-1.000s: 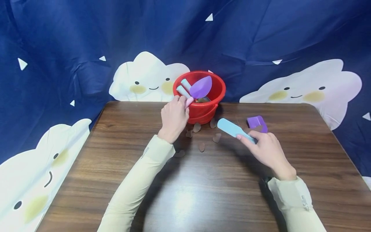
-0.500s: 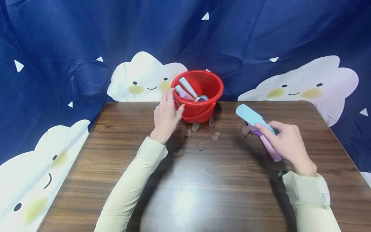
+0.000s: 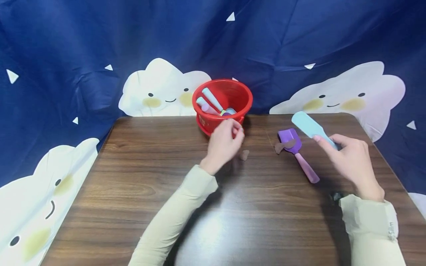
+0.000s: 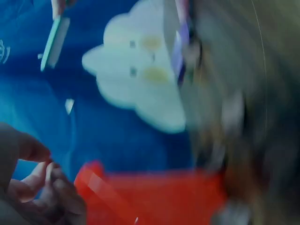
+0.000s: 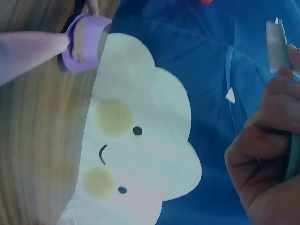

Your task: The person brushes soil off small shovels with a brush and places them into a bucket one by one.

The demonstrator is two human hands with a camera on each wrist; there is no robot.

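Note:
My left hand (image 3: 226, 142) is in front of the red bucket (image 3: 242, 98), above the table. Its fingers are curled with the tips near the thumb, and nothing shows between them. In the left wrist view this hand (image 4: 35, 183) is by the blurred bucket (image 4: 154, 199). On the right, my right hand (image 3: 354, 159) grips a light blue brush (image 3: 309, 125) above the table. White bristles show in the right wrist view, below the curled right-hand fingers (image 5: 272, 140). A purple scoop (image 3: 289, 135) with a pink handle lies nearby, brown flat pieces (image 3: 279, 147) on and beside it.
Pale blue and pink handles (image 3: 212, 99) lean inside the bucket's left side. Another brown piece (image 3: 244, 155) lies on the wooden table (image 3: 139, 173) right of my left hand. A blue curtain (image 3: 253, 37) with cloud prints hangs behind the table.
My left hand let go of a purple shovel with a pink handle in the bucket, then moved right and curled. My right hand moved right with the brush, uncovering the scoop.

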